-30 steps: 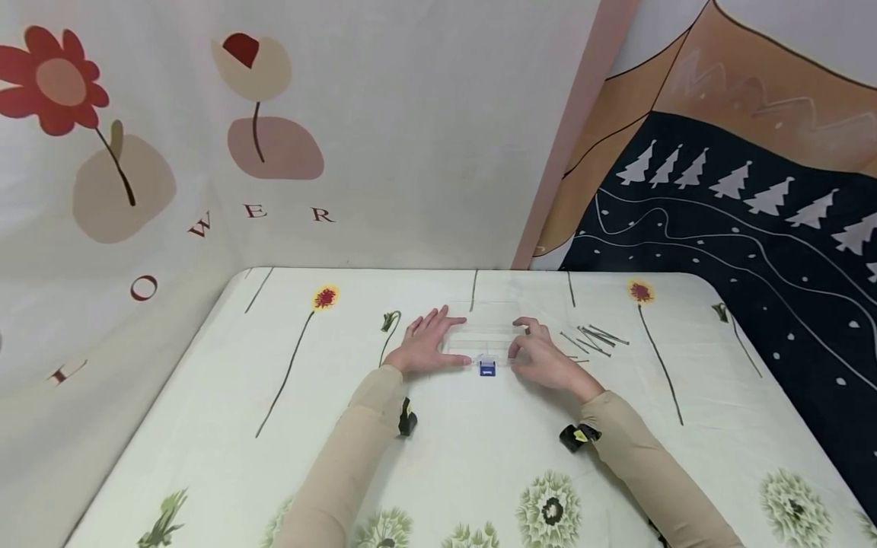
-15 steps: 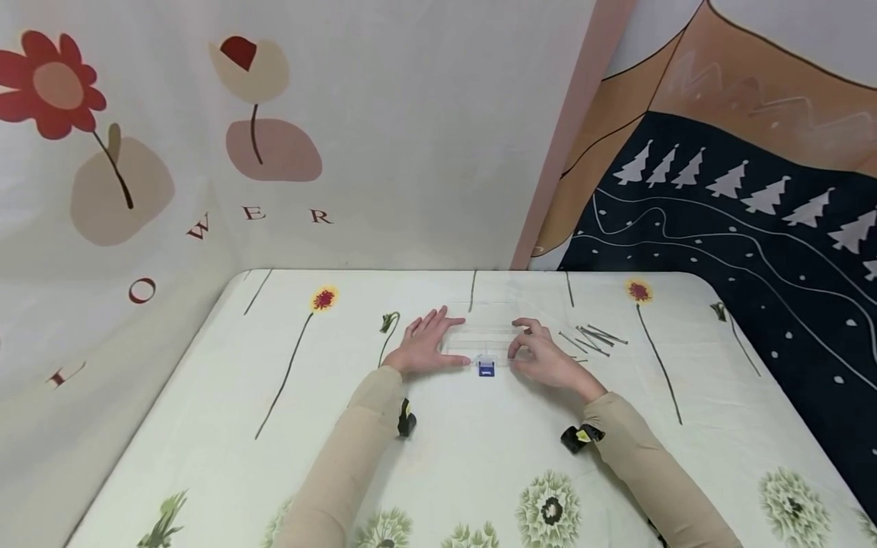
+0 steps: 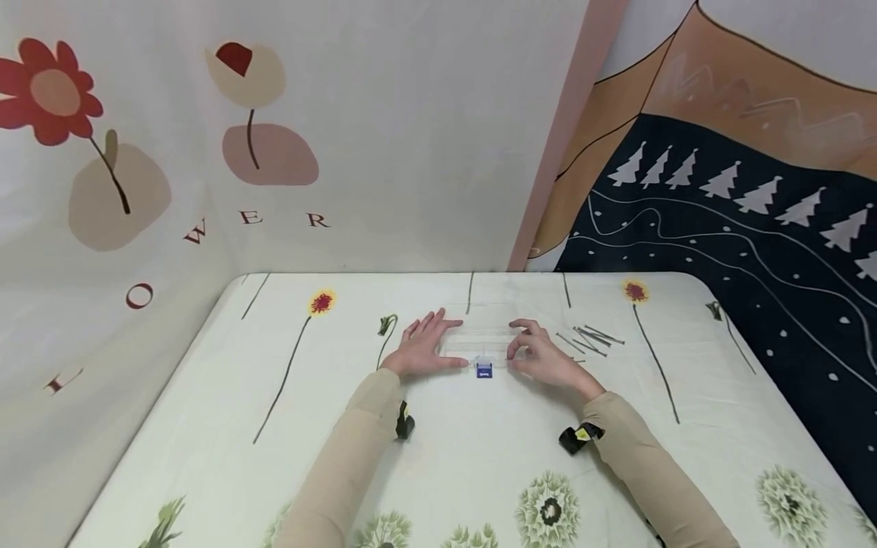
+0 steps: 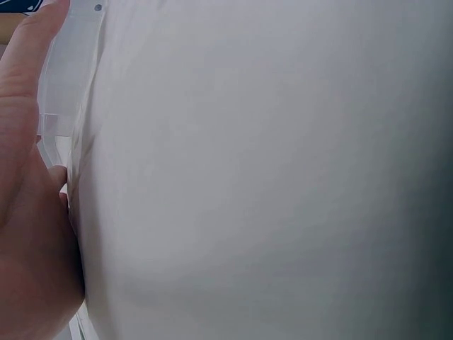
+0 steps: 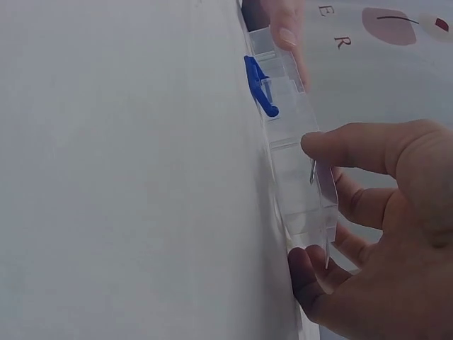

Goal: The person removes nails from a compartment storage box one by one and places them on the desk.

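A clear plastic compartment box [image 3: 483, 342] with a blue latch [image 3: 484, 371] on its near side lies mid-table. My left hand [image 3: 423, 348] lies along its left end, fingers spread and straight, thumb at the near edge. My right hand [image 3: 541, 359] is at the right end. In the right wrist view, its thumb [image 5: 329, 144] and curled fingers pinch the wall of the box [image 5: 294, 177], and the blue latch [image 5: 260, 88] sticks out. A thin shiny sliver shows beside that thumb; whether it is a nail or a plastic edge, I cannot tell.
Several loose metal nails [image 3: 591, 339] lie just right of my right hand. A flower-printed cloth covers the table [image 3: 479, 449]. Behind it hangs a pale printed curtain [image 3: 411, 152], with a dark tree-patterned one [image 3: 719, 228] to the right.
The head view has shifted very slightly. Both hands and the box stay in the same places.
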Demonstrator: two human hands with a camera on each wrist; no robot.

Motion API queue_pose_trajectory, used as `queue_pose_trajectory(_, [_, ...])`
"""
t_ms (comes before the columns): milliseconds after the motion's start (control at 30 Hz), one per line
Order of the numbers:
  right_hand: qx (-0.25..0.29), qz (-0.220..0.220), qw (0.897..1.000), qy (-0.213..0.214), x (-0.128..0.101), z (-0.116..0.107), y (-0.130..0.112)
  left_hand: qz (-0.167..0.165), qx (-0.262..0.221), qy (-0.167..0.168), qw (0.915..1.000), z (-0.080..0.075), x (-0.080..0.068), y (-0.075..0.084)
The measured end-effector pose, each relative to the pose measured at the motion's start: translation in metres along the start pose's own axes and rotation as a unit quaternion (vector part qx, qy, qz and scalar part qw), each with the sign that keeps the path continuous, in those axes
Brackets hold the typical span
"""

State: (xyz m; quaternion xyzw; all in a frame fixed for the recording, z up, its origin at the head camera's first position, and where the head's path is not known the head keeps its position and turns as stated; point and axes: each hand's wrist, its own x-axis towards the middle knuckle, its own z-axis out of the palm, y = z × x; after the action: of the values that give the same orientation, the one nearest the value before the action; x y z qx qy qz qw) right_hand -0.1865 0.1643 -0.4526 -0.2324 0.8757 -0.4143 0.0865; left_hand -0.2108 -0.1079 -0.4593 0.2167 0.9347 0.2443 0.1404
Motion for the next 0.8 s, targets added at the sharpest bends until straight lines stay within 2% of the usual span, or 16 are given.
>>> queue_pose_trajectory(267, [0.001,-0.005,1.0,-0.011,0.0001,-0.0005,0.0024,-0.004,0.006,-0.002,1.0,0.0006,0.0006,-0.0011])
queue_pose_trajectory(800, [0.051,0.005,0.999,-0.016,0.0027,0.0,0.0072,-0.001,-0.006,-0.001,1.0,-0.0016,-0.0016,-0.0005])
